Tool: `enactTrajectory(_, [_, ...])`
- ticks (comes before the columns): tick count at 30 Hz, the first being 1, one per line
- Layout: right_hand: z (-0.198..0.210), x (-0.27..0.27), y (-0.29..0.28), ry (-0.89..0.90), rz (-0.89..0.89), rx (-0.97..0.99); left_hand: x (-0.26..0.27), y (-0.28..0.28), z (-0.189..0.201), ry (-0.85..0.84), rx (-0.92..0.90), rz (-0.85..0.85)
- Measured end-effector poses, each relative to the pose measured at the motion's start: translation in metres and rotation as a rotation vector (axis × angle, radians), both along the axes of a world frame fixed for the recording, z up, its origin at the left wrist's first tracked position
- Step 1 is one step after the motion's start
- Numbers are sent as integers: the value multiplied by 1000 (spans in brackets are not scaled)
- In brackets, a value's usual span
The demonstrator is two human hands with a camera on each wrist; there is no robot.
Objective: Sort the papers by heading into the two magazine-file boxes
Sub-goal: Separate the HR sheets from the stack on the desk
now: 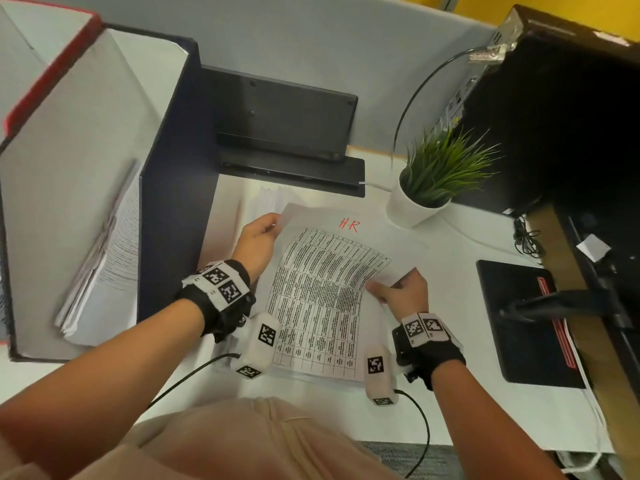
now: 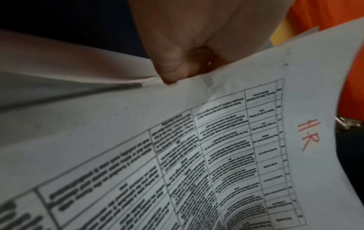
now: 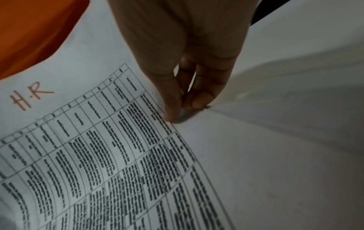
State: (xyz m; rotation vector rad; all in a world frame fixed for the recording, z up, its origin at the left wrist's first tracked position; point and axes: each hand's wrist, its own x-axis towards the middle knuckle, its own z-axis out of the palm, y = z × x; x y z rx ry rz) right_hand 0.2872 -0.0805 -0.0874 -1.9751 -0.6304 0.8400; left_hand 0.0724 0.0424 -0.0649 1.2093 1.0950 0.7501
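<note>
Both hands, L (image 1: pixel 258 237) & R (image 1: pixel 403 289), pinch curled sheet (image 1: pixel 322 289) w/ printed table, red "H.R" heading.

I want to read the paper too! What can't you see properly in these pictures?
- Table text on the HR sheet: too small in the head view, blurred in both wrist views.
- Papers in the dark file box: headings blurred.
- Red file box: cut off by the left edge.
- Stack beneath: covered by the sheet.

One printed sheet (image 1: pixel 322 292), centre of the frame, headed "H.R" (image 1: pixel 349 224) in red handwriting above a ruled table whose small print is too blurred to read.
</note>
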Motion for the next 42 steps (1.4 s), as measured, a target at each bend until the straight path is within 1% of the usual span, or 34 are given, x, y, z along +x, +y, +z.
enactTrajectory(2, [-2, -1, -4, -30, 20, -41, 0, 2, -1, -32, -74, 69])
enactTrajectory(3, [-4, -2, -6, -42, 29, -27, 1, 4, -1, -23, -112, 125])
enactTrajectory(4, [-7, -2, -8, -47, 34, 2, 1, 7, -1, 37, -122, 187])
enactTrajectory(6, [-12, -3, -11, 66, -22, 70, -1, 16, -3, 291, -67, 252])
enactTrajectory(8, [-15, -1, -12, 161, -84, 100, -4, 24, -1, 583, -20, 171])
enactTrajectory(9, [-16, 0, -11, 178, -88, 97, -5, 26, 0, 684, -21, 102])
enactTrajectory(11, [-18, 0, -11, 203, -86, 102, -5, 29, 3, 832, 0, -9])
enactTrajectory(14, [-22, 0, -11, 182, -65, 85, 0, 27, 5, 955, 55, -105])
enactTrajectory(17, [-23, -2, -11, 194, -81, 84, 4, 26, 5, 1000, 81, -161])
enactTrajectory(21, [-25, -2, -14, 123, -49, 77, 3, 26, 3, 922, 94, -144])
enactTrajectory(23, [-22, -2, -12, 67, -10, 40, 1, 24, 3, 900, 95, -149])
enactTrajectory(24, [-21, -1, -10, 70, -22, 29, 1, 23, 3, 900, 93, -155])
enactTrajectory(25, [-19, -1, -8, 133, -60, 46, 1, 22, 4, 902, 96, -165])
enactTrajectory(27, [-17, -1, -4, 314, -189, 129, 0, 18, 5, 897, 128, -174])
enactTrajectory(28, [-17, -1, -3, 397, -231, 161, 0, 16, 6, 881, 167, -164])
enactTrajectory(30, [-18, 0, -3, 478, -246, 175, 0, 9, 6, 791, 308, -95])
enactTrajectory(32, [-16, -1, -3, 438, -200, 182, 1, 2, 8, 625, 446, -5])
enactTrajectory(33, [-15, -1, -4, 392, -180, 196, 1, 0, 8, 543, 470, 13])
enactTrajectory(35, [-16, 2, -7, 234, -94, 226, 2, -2, 7, 428, 432, 8])
enactTrajectory(37, [-15, 5, -9, 22, 17, 207, 2, 0, 4, 379, 370, 0])
enactTrajectory(38, [-14, 8, -8, -42, 45, 181, 1, 1, 2, 361, 339, -2])
enactTrajectory(40, [-12, 12, -5, -95, 40, 118, -1, 1, 1, 308, 264, -21])
enactTrajectory(42, [-9, 11, -3, -82, 18, 78, -3, 2, 0, 242, 192, -62])
